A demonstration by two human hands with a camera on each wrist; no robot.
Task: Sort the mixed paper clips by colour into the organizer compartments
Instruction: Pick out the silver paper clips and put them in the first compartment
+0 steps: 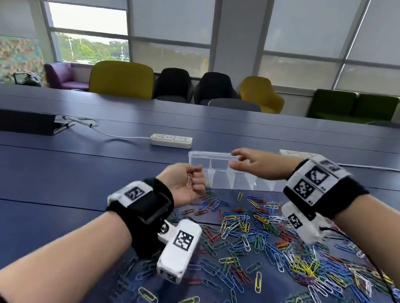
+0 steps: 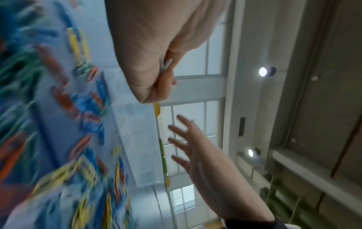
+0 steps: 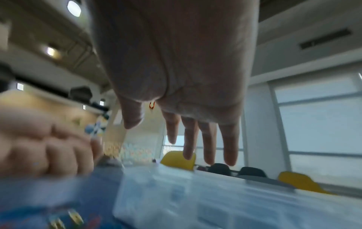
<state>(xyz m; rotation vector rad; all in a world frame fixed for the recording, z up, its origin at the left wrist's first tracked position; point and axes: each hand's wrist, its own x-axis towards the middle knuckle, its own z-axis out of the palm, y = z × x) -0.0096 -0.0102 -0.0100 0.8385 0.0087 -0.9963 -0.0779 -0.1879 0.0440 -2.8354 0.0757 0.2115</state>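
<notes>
A clear plastic organizer (image 1: 200, 160) stands on the blue table with its lid raised; white clips lie in its near left compartment. My left hand (image 1: 192, 179) hovers just before that corner, fingers curled round a small bunch of pale paper clips (image 2: 165, 65). My right hand (image 1: 232, 158) reaches over the organizer from the right, its fingers (image 3: 188, 147) straight and spread, holding nothing, close to the lid's edge. Whether it touches the lid is unclear. A wide pile of mixed paper clips (image 1: 270, 245) in several colours covers the table in front of the organizer (image 2: 141, 139).
A white power strip (image 1: 171, 141) with its cable lies behind the organizer, and a second one (image 1: 295, 153) sits to the right. A black box (image 1: 14, 120) rests at far left. Chairs line the table's far edge.
</notes>
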